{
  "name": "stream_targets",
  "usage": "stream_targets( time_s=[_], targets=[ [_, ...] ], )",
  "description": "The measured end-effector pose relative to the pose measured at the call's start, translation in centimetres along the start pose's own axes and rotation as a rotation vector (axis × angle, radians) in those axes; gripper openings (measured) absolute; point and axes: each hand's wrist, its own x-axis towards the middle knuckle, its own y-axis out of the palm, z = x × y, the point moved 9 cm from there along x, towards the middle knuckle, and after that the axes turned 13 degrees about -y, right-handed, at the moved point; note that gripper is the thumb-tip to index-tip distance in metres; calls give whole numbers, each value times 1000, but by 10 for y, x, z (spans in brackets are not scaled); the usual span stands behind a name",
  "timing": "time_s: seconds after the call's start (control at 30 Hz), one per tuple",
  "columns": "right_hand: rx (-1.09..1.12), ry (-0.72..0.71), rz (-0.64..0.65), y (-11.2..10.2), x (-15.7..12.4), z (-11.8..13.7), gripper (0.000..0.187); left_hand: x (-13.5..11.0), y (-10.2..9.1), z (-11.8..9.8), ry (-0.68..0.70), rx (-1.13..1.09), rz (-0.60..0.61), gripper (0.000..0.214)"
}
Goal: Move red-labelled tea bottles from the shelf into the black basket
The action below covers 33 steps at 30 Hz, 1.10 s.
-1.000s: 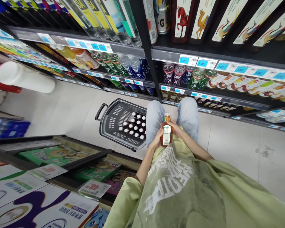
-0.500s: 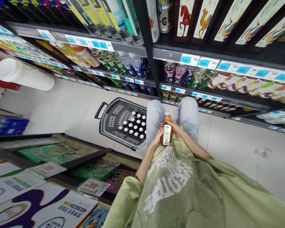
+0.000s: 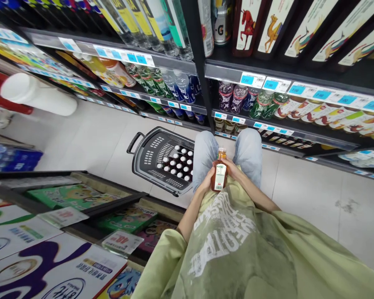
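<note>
A bottle point(image 3: 220, 176) of reddish-brown drink with a pale label stands roughly upright close to my lap, its clear-topped neck pointing toward the shelves. My left hand point(image 3: 209, 178) wraps its left side. On the other side, my right hand point(image 3: 230, 167) grips it near the shoulder. Both sets of fingers are partly hidden behind the bottle. To the left of my knees, a dark grey shopping basket point(image 3: 143, 166) sits on the floor and holds several dark bottles with white caps point(image 3: 177, 162).
Drink shelves point(image 3: 277, 79) run across the front, with price tags along their edges. At the lower left is a display rack point(image 3: 112, 203) with boxed goods. A white cylinder point(image 3: 40, 95) lies at the far left, by wrapped blue packs point(image 3: 12, 157). Tiled floor point(image 3: 308, 182) extends right.
The view has shifted slightly, so the shelves and basket appear a little farther right. Both hands still hold the bottle in about the same place.
</note>
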Motion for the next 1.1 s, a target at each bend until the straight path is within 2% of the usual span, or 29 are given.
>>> stream_targets(
  time_s=[0.07,0.17,0.23,0.33,0.37,0.43,0.5,0.57,0.67,0.77,0.8,0.87,1.0,1.1],
  targets=[
    [28,36,28,2,-3,0,44,0,4,4,-68,18,44,67],
    [63,90,131,10,-10,2,56,-5,17,7,-165,49,177,79],
    [48,113,193,14,-16,4,61,-12,25,5,-165,52,246,82],
    [-22,101,213,12,-20,6,64,-17,30,4,-144,72,263,83],
    [-43,81,204,10,-19,6,65,-17,29,4,-132,102,234,84],
    [-81,29,179,6,-17,8,66,-15,21,1,-62,228,101,85],
    [-142,-34,148,2,-13,9,66,-19,10,-12,89,420,-93,81],
    [-229,-102,111,-2,-9,11,66,-30,8,-29,275,624,-249,74],
    [-381,-196,50,-7,-4,17,68,-52,21,-45,506,883,-337,61],
    [-596,-257,20,-4,-1,28,66,-69,35,-49,609,1031,-389,87],
    [-689,-273,29,1,0,32,63,-72,37,-51,627,1051,-411,93],
    [-887,-320,72,16,-1,43,56,-79,42,-57,683,1059,-463,90],
    [-1200,-465,240,65,-11,67,42,-101,42,-85,843,922,-590,65],
    [-1317,-542,427,105,-23,80,36,-120,28,-108,812,781,-712,40]
  ],
)
